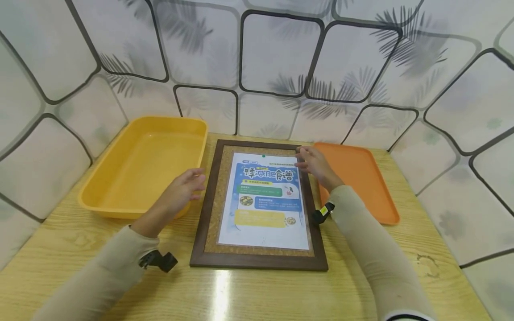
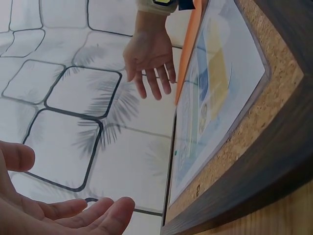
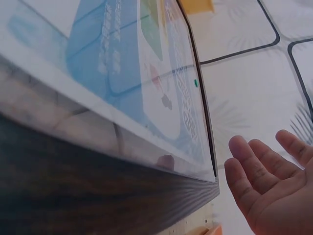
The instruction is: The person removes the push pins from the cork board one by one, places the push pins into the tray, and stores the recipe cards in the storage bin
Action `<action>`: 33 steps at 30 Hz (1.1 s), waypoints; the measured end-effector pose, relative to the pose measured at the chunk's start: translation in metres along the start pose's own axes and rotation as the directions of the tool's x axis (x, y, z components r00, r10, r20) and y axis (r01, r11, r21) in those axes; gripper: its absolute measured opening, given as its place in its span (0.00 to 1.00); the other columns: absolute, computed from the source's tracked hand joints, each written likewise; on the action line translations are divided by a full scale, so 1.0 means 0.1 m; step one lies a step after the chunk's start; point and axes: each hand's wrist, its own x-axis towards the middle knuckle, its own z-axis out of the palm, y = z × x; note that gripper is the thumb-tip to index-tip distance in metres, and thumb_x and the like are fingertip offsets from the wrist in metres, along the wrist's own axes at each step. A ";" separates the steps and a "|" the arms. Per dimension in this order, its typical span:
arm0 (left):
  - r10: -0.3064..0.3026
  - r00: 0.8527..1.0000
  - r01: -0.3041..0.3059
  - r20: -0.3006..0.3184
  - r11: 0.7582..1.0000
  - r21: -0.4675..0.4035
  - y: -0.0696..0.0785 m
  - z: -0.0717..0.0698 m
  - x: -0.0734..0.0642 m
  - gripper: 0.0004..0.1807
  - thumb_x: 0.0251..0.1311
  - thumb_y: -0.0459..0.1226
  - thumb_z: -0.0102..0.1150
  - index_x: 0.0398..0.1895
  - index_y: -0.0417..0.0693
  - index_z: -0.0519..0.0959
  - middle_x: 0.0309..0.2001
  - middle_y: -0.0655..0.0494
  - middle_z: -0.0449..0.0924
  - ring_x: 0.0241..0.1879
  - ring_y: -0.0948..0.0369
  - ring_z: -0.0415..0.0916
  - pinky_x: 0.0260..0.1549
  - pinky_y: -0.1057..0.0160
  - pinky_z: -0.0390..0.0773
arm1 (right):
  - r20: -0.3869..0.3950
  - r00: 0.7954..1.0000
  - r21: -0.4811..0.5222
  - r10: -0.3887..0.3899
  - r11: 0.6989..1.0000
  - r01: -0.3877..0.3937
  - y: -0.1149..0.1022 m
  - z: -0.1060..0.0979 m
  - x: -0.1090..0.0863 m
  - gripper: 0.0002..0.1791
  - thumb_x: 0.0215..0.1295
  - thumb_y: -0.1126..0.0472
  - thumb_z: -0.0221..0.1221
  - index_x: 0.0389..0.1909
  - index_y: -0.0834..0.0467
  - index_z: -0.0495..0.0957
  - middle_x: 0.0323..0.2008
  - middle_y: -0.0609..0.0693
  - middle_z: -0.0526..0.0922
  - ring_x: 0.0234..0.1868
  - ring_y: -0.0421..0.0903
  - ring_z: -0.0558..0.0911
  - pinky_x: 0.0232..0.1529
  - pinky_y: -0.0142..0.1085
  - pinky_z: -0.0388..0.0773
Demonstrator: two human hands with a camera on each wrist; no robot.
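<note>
A cork board with a dark brown frame (image 1: pixel 259 262) lies flat on the table. On its cork sits a printed sheet in a clear sleeve (image 1: pixel 263 236), with a green pin (image 1: pixel 263 156) at the top edge. My left hand (image 1: pixel 182 189) hovers just left of the frame, fingers loosely extended and holding nothing. Above the frame's upper right corner is my right hand (image 1: pixel 317 167), its fingers relaxed and nothing in them. In the right wrist view, the right fingers (image 3: pixel 252 166) are apart from the frame corner. The left wrist view shows the left palm (image 2: pixel 29 215) beside the board.
A deep yellow tray (image 1: pixel 132 209) stands to the left, partly behind my left forearm. An orange tray (image 1: pixel 361 178) lies to the right, partly under my right arm. Patterned panels (image 1: pixel 277 53) rise around the back and sides of the wooden table (image 1: pixel 257 294).
</note>
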 end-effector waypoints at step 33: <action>-0.148 0.989 0.148 0.000 0.985 0.091 -0.16 0.35 0.04 0.30 0.75 0.46 0.41 0.70 0.34 0.58 0.64 0.36 0.65 0.58 0.42 0.69 0.54 0.47 0.73 | -0.017 0.996 -0.079 0.090 0.993 -0.091 0.03 0.36 0.48 0.24 0.76 0.50 0.47 0.62 0.62 0.70 0.57 0.60 0.75 0.53 0.55 0.79 0.52 0.43 0.77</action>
